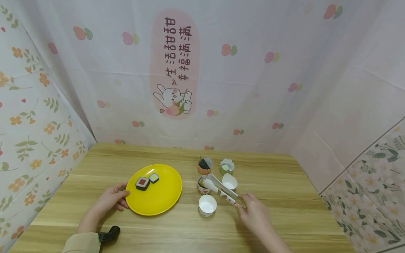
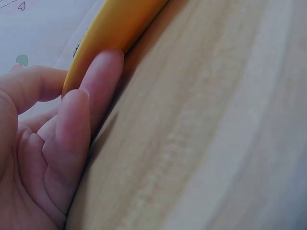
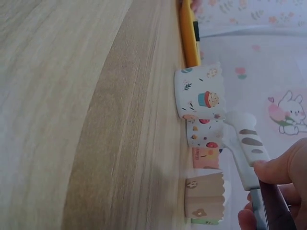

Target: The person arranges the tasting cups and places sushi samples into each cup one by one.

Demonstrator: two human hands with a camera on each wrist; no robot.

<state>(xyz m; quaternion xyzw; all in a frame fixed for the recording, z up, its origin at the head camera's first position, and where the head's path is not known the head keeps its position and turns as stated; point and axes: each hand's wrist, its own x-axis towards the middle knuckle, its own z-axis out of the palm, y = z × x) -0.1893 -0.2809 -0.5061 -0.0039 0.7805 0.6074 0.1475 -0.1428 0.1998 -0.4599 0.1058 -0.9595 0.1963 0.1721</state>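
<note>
With my left hand (image 1: 110,198) I pinch the near-left rim of the yellow plate (image 1: 158,200), on which a larger red-centred sushi piece (image 1: 142,183) and a smaller yellow-centred sushi piece (image 1: 154,178) lie side by side. My right hand (image 1: 255,212) grips the tongs (image 1: 226,198), their white tips over a patterned cup (image 1: 204,190) right of the plate, though I cannot tell whether they touch what is inside; a white cup (image 1: 207,207) stands just nearer me.
</note>
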